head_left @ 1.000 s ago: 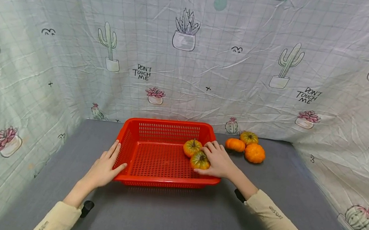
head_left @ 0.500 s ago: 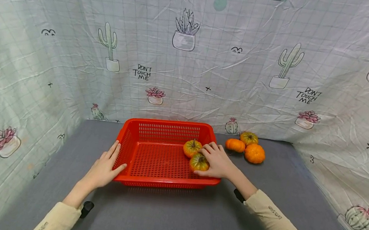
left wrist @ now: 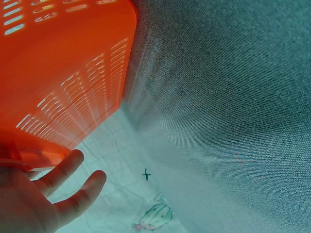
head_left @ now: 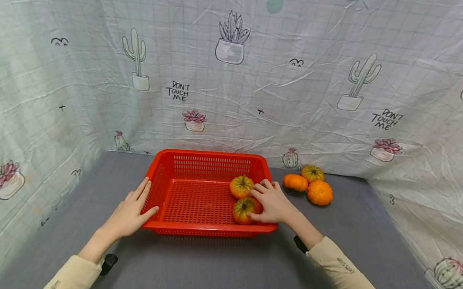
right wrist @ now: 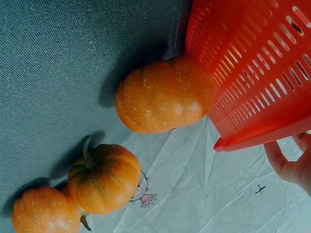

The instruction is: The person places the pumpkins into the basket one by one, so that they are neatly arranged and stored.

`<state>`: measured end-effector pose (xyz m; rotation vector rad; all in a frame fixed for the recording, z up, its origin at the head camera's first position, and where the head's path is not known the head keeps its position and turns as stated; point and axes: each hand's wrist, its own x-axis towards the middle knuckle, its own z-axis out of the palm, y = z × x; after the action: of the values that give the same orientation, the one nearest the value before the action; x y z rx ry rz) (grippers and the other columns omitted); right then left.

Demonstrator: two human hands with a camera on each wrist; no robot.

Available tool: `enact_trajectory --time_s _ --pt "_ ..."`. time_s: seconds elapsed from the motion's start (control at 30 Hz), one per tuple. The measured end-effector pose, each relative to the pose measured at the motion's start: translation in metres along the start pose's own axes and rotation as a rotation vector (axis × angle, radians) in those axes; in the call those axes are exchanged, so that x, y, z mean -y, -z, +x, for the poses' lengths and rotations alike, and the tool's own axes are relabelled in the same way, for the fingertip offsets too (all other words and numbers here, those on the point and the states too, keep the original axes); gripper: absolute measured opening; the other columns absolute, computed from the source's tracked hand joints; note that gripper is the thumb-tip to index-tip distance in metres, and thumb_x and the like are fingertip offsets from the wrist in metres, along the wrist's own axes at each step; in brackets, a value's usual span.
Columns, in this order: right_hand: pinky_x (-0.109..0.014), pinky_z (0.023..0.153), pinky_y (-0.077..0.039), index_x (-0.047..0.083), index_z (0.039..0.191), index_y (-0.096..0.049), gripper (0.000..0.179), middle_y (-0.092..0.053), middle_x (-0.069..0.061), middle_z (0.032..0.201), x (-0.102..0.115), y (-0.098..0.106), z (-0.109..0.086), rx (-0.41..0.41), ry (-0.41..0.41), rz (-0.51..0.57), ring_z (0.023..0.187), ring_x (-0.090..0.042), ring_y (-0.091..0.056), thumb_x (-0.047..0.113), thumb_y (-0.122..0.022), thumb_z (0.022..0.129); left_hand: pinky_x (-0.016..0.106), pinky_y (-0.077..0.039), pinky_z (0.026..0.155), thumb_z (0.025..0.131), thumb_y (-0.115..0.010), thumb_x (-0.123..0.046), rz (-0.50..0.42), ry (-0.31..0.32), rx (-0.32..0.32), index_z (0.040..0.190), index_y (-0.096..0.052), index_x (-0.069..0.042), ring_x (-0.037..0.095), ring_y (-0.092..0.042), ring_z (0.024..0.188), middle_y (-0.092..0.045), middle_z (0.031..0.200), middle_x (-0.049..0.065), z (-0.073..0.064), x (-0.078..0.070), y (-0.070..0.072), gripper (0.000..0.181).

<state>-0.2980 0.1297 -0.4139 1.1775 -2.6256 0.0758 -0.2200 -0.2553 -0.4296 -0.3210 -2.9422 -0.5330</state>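
Observation:
My left hand [head_left: 129,210] rests on the left rim of a red perforated plastic basket [head_left: 201,228], fingers straight along the outside and thumb over the corner. In the basket's right end lie two small green-and-orange pumpkins, one behind [head_left: 241,187] and one in front [head_left: 243,209]. My right hand [head_left: 273,202] reaches over the right rim, its thumb lying across the front pumpkin and its fingertips beside that pumpkin's back right, loosely bent. In the right wrist view a few fingers [right wrist: 282,165] show beside the basket rim; the pumpkins inside are hidden there.
Outside the basket, at the back right of the grey table [head_left: 215,272], sit an orange pumpkin [head_left: 295,182], a green-and-orange one [head_left: 312,173] and another orange one [head_left: 320,193]. A cactus-print cloth [head_left: 261,80] hangs behind and on both sides.
The front pumpkin has rolled slightly toward the basket's near side and to the left, partly out from under my right hand. My left hand and the basket stay in place.

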Motion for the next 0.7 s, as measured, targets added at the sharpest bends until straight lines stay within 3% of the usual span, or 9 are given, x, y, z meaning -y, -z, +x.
enact_trajectory --time_s 0.23,0.7 --pt "-0.041 0.076 -0.031 0.015 0.103 -0.063 0.044 -0.058 0.0 0.099 0.0 0.001 -0.001 -0.018 0.01 0.008 0.095 -0.02 -0.04 0.046 -0.063 0.073 0.062 -0.035 0.085 0.088 -0.047 -0.042 -0.003 -0.006 -0.004 0.142 -0.015 0.001 0.043 -0.034 0.121 -0.011 0.15 0.017 0.0 0.001 -0.001 0.075" --pt "-0.036 0.075 -0.032 0.016 0.089 -0.065 0.017 -0.06 0.001 0.092 -0.006 0.009 -0.017 -0.253 0.008 0.082 0.091 -0.018 -0.043 0.025 -0.066 0.075 0.06 -0.036 0.084 0.088 -0.046 -0.043 -0.006 -0.011 -0.006 0.141 -0.016 0.002 0.041 -0.035 0.12 -0.011 0.15 0.017 -0.001 0.001 0.001 0.076"
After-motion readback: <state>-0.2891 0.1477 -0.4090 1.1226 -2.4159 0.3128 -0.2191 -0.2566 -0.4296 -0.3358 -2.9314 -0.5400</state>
